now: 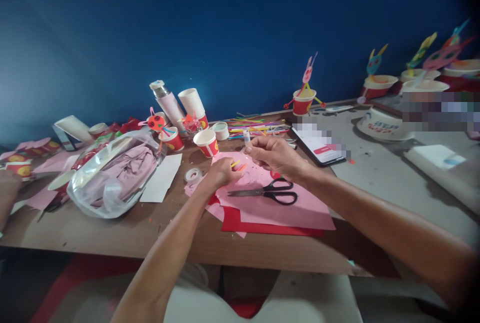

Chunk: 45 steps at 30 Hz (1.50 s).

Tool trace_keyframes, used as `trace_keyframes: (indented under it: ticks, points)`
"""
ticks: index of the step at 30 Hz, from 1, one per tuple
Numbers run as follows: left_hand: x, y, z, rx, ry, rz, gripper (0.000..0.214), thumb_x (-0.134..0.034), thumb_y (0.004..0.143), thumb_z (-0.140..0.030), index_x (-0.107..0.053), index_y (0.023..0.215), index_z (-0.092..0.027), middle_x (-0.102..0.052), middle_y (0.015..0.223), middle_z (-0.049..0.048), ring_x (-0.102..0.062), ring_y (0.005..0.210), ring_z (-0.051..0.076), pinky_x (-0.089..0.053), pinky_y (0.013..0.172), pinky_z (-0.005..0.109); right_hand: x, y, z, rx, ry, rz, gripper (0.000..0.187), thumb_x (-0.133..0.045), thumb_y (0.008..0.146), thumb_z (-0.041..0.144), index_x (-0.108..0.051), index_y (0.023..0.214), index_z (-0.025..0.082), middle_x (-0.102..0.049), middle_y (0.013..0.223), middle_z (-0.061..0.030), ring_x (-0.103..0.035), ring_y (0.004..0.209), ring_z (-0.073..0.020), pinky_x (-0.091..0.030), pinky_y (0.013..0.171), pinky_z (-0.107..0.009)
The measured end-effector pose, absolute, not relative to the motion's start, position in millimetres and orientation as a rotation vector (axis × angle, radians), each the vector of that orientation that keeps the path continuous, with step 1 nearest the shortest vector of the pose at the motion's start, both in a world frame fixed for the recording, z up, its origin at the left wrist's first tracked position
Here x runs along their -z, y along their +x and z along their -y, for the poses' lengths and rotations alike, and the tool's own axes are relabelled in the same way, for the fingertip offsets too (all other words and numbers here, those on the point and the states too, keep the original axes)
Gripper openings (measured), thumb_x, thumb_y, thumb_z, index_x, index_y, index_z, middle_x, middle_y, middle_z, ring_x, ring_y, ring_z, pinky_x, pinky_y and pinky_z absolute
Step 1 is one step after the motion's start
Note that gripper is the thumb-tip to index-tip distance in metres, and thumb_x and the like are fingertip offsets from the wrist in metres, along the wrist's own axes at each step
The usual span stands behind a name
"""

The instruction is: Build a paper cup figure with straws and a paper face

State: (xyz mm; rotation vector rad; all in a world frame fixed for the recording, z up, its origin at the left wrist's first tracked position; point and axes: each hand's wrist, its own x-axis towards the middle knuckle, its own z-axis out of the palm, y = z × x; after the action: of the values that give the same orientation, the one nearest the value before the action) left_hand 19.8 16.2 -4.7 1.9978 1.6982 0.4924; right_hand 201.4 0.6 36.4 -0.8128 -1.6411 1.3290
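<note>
My left hand (224, 173) is closed over the pink sheet (311, 213), with thin yellow and orange strips (240, 166) poking out of its fingers. Pinched in my right hand (272, 154) is a small white tube (246, 136), held upright just behind the left hand. Black-handled scissors (279, 192) lie on the pink sheet below both hands, blades pointing left. A red sheet (262, 228) shows underneath. Beyond my left hand stands a red and white paper cup (206, 144), and a tape roll (193, 176) lies to its left.
Colourful sticks (258, 127) lie at the back near a stack of cups (193, 103) and a flask (168, 103). A plastic bag (116, 175) bulges at left, by a white sheet (163, 178). A phone (318, 143) lies right; decorated cups (304, 102) line the wall. Another person's hand (9, 188) enters at far left.
</note>
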Motion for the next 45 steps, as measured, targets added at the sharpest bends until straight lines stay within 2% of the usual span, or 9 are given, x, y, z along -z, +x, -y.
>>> trace_keyframes:
  ticks: [5,9,11,14,17,27,34,40,45]
  points:
    - [5,19,-17,-0.505,1.989,-1.696,0.023,-0.058,0.057,-0.019,-0.038,0.046,-0.018,-0.036,0.042,-0.0063,-0.03,0.043,0.008,-0.018,0.044,0.024,-29,199,-3,-1.376,-0.873,1.641,0.021,-0.055,0.078,0.036,-0.055,0.071,0.016,-0.044,0.052,0.0047,-0.035,0.043,-0.0043,-0.022,0.038,-0.018]
    - [-8,12,-15,-0.627,1.981,-1.69,0.027,-0.056,0.064,-0.024,-0.036,0.048,-0.018,-0.031,0.046,-0.0063,-0.027,0.045,0.007,-0.017,0.044,0.023,-19,197,-7,-1.446,-0.901,1.635,0.022,-0.054,0.078,0.038,-0.056,0.075,0.016,-0.046,0.052,0.0049,-0.035,0.042,-0.0041,-0.021,0.037,-0.018]
    - [-18,9,-12,-0.714,1.928,-1.65,0.025,-0.058,0.066,-0.029,-0.041,0.051,-0.017,-0.035,0.048,-0.0057,-0.031,0.046,0.007,-0.021,0.043,0.021,-15,197,-9,-1.476,-0.93,1.622,0.024,-0.054,0.078,0.04,-0.057,0.079,0.017,-0.047,0.052,0.0049,-0.034,0.041,-0.0041,-0.02,0.037,-0.017]
    - [-29,10,-6,-0.893,1.737,-1.479,0.023,-0.064,0.066,-0.035,-0.055,0.061,-0.014,-0.049,0.054,-0.0025,-0.042,0.05,0.009,-0.031,0.048,0.021,-11,196,-12,-1.496,-0.969,1.602,0.027,-0.054,0.077,0.042,-0.059,0.085,0.016,-0.047,0.053,0.0043,-0.033,0.041,-0.004,-0.017,0.036,-0.017]
    - [-34,14,-1,-0.967,1.646,-1.406,0.025,-0.067,0.065,-0.037,-0.06,0.067,-0.013,-0.058,0.061,0.0001,-0.049,0.055,0.009,-0.038,0.053,0.021,-10,195,-14,-1.514,-0.95,1.585,0.028,-0.054,0.078,0.041,-0.059,0.085,0.015,-0.047,0.054,0.0037,-0.031,0.04,-0.0035,-0.016,0.036,-0.018]
    - [-26,24,4,-0.975,1.64,-1.352,0.025,-0.066,0.068,-0.037,-0.064,0.075,-0.013,-0.058,0.061,-0.0003,-0.05,0.054,0.009,-0.037,0.051,0.021,-12,196,-14,-1.464,-0.921,1.502,0.023,-0.055,0.075,0.038,-0.057,0.077,0.016,-0.054,0.064,0.001,-0.031,0.04,-0.0025,-0.019,0.035,-0.017]
    - [-24,28,7,-0.913,1.596,-1.256,0.026,-0.066,0.068,-0.039,-0.062,0.071,-0.013,-0.056,0.059,-0.0007,-0.045,0.051,0.007,-0.033,0.049,0.02,-15,196,-15,-1.401,-0.971,1.553,0.016,-0.055,0.074,0.031,-0.056,0.068,0.016,-0.054,0.06,0.0027,-0.03,0.039,-0.0024,-0.019,0.034,-0.017]
    - [-27,22,10,-0.936,1.375,-1.167,0.039,-0.049,0.079,-0.047,-0.068,0.084,-0.013,-0.064,0.075,0.0061,-0.048,0.053,0.01,-0.032,0.047,0.022,-14,198,-18,-1.377,-0.963,1.563,0.015,-0.054,0.075,0.029,-0.056,0.067,0.016,-0.047,0.051,0.0055,-0.027,0.037,-0.0021,-0.02,0.035,-0.017]
    - [-28,22,11,-0.814,1.403,-1.134,0.035,-0.053,0.078,-0.041,-0.067,0.088,-0.011,-0.064,0.073,0.0065,-0.054,0.063,0.013,-0.034,0.052,0.023,-14,197,-17,-1.286,-0.976,1.585,0.017,-0.052,0.077,0.028,-0.055,0.067,0.015,-0.052,0.056,0.0038,-0.028,0.038,-0.0016,-0.022,0.036,-0.017]
